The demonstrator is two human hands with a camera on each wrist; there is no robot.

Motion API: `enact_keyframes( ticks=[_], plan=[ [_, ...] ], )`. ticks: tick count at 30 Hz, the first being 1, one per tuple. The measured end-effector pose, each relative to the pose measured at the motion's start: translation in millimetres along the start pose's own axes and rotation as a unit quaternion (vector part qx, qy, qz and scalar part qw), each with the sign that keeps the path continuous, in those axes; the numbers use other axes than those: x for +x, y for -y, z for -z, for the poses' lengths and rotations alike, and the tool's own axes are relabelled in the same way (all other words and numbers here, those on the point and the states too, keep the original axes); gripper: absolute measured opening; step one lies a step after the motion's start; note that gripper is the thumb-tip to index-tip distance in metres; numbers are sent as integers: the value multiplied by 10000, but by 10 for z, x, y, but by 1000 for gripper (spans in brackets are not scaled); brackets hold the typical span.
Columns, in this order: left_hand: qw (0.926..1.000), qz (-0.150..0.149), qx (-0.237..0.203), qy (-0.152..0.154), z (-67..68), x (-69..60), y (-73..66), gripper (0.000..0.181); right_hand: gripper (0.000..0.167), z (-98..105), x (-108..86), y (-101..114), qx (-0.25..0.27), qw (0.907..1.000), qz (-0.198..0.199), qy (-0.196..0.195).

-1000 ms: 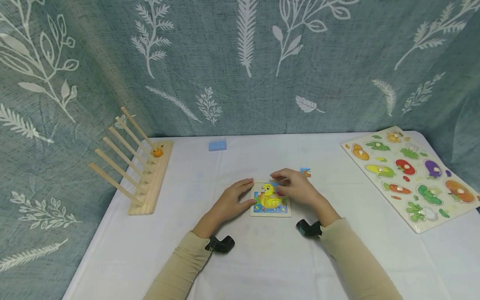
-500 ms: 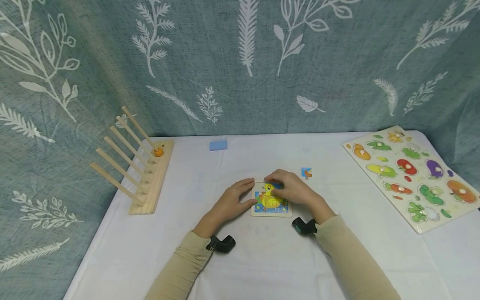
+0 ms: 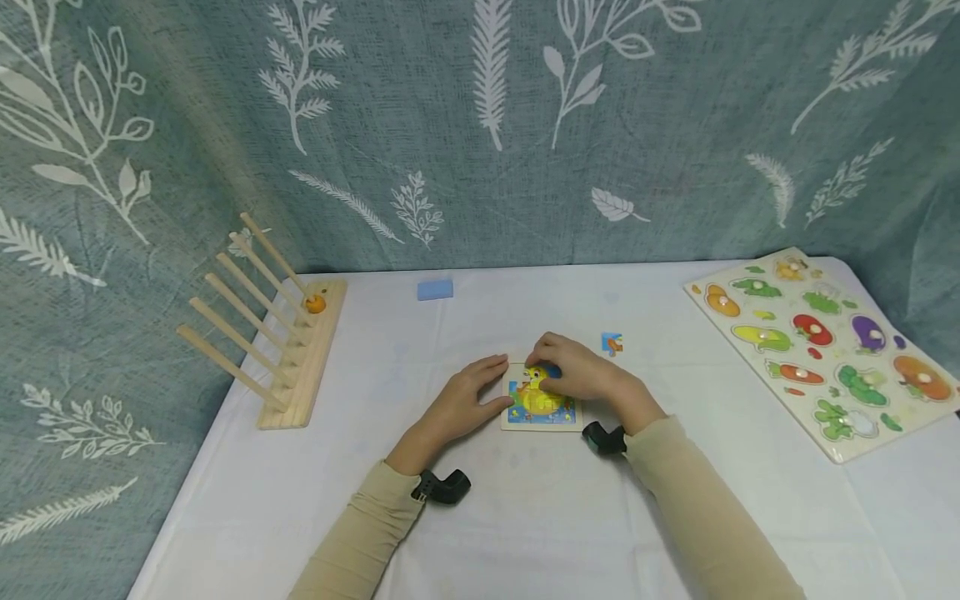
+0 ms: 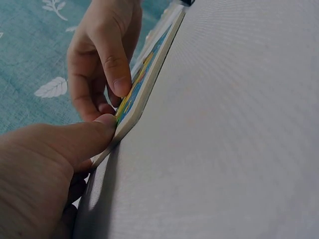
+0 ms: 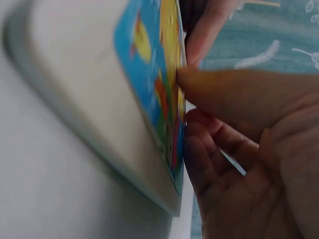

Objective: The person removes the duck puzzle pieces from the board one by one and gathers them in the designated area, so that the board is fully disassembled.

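A small wooden jigsaw tray (image 3: 542,427) lies mid-table, its picture a yellow duck on blue. My left hand (image 3: 467,400) holds the tray's left side, its thumb (image 4: 92,137) over the rim in the left wrist view. Over the upper part of the picture, my right hand (image 3: 581,371) has its thumb (image 5: 219,89) and curled fingertips at the duck's head piece (image 3: 534,376). It covers the tray's upper right part, and I cannot tell whether the piece is raised. One loose jigsaw piece (image 3: 612,343), blue and orange, lies beyond the right hand.
A wooden stand (image 3: 318,354) with several slanting pegs and an orange bead (image 3: 315,304) is at the left. A light blue block (image 3: 435,289) lies near the back edge. On the right rests a vegetable peg-puzzle board (image 3: 817,354). A patterned cloth (image 3: 480,208) hangs behind the table.
My right hand has shifted slightly left over the picture, from the right side to the duck's head, uncovering more of the loose piece. The left hand stays on the tray.
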State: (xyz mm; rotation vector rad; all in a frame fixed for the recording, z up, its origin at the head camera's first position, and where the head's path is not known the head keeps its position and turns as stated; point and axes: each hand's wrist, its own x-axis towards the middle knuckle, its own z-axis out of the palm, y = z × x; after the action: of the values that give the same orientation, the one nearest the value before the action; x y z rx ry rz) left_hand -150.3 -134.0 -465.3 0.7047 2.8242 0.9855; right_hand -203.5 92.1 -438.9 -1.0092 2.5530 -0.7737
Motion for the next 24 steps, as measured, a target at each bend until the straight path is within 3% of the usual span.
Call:
enact_keyframes(
  ticks=[8,24],
  plan=[
    [10000,-25,-19,5,2,16,-15,59,32,72,30,20,-42,9994,-133,319],
    [9999,-154,27,-21,3,41,-44,59,32,42,42,11,36,9993,-144,335]
  ],
)
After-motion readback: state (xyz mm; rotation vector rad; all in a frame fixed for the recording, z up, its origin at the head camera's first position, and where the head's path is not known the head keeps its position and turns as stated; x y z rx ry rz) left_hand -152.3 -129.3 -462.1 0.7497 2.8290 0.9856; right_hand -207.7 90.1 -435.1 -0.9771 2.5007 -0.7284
